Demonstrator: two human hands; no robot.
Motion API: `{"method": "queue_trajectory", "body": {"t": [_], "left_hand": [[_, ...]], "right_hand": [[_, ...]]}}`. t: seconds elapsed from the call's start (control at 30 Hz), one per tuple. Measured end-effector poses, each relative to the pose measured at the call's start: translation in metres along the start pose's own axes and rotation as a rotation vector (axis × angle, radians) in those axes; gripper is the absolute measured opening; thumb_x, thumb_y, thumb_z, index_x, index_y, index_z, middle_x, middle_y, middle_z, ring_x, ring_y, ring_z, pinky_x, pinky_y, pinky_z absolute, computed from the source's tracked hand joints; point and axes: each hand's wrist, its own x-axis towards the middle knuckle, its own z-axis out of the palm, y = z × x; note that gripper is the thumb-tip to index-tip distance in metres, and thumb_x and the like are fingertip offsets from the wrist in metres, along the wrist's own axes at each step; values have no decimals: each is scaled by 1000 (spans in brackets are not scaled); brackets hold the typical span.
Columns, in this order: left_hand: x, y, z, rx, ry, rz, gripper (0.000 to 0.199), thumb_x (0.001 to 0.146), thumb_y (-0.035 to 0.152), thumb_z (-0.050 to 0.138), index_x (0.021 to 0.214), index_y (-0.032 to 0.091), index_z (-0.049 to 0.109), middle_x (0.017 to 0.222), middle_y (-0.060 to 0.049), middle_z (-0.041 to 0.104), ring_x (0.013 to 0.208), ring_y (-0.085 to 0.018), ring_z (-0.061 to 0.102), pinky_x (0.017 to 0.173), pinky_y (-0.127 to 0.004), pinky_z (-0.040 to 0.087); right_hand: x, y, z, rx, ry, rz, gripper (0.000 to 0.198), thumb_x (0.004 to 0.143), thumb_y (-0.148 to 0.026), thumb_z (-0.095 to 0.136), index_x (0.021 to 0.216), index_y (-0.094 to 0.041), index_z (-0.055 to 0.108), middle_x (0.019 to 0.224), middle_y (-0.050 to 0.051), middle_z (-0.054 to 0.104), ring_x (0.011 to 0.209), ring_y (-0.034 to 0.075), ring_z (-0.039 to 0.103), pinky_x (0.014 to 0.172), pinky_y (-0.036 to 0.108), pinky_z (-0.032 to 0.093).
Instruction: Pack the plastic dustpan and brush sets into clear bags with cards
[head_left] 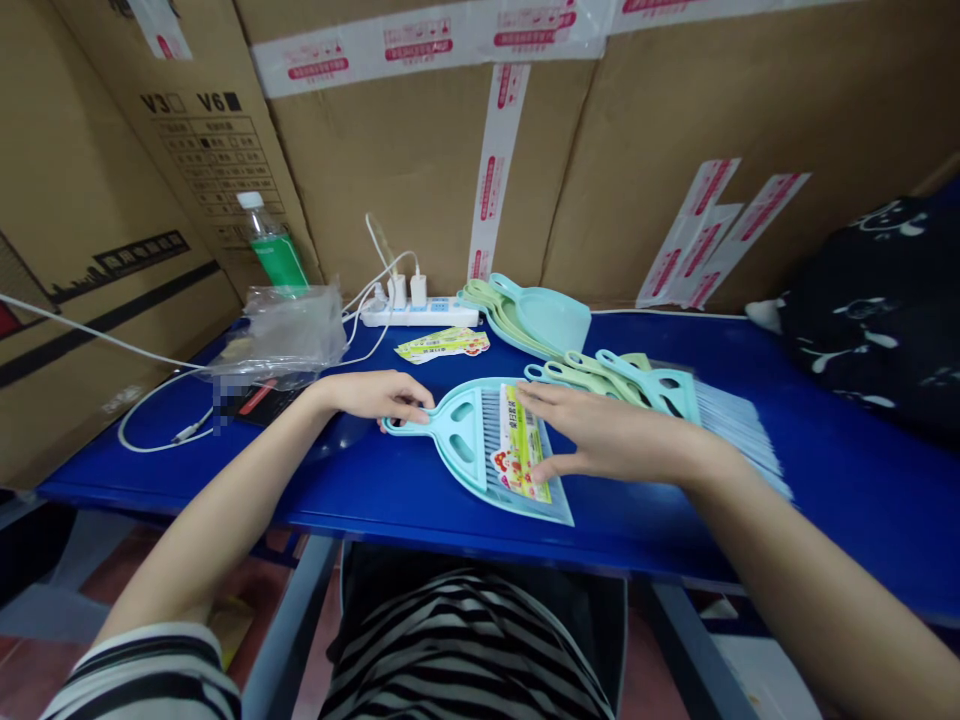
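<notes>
A light-blue hand brush (459, 440) lies in a matching dustpan (459, 478) near the table's front edge. My left hand (382, 397) pinches the two handles together at their end. Across the bristles rests a yellow and white printed label card (523, 440). My right hand (592, 432) lies over the card's right side, with its fingers stretched out and the thumb apart, touching the card. Behind the right hand, several green and blue brushes (667, 392) are piled, bristles to the right. A stack of blue and green dustpans (553, 315) stands further back.
More label cards (442, 345) lie in front of a white power strip (420, 315) with plugged chargers and cables. Crumpled clear plastic bags (289, 330) and a green-labelled bottle (274, 245) are at left. Cardboard (420, 160) walls the back; dark patterned fabric (877, 310) sits right.
</notes>
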Motion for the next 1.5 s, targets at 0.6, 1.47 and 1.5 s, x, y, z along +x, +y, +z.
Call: {"method": "queue_trajectory", "body": {"t": [0.6,1.47,1.5], "left_hand": [[1,0,-1,33,-22,-19,31,92,44,53,82,15,61,70,2,46,63,-10,41,56,-16,36],[-31,20,-26,776,888,-1111,42,94,25,46,129,5,54,116,-25,67,111,-37,65,91,-47,53],[-31,19,-27,758,879,-1123,41,93,21,46,130,6,54,114,-24,69,110,-36,66,90,-47,54]], "right_hand": [[0,7,-3,-23,25,44,84,83,-64,62,148,-13,48,154,17,44,140,35,43,113,46,39],[28,42,-3,-457,175,169,45,77,-1,54,114,-18,74,105,13,75,99,28,68,78,36,53],[28,43,-2,-457,178,176,47,77,1,51,114,-18,74,104,13,75,99,27,67,77,36,53]]}}
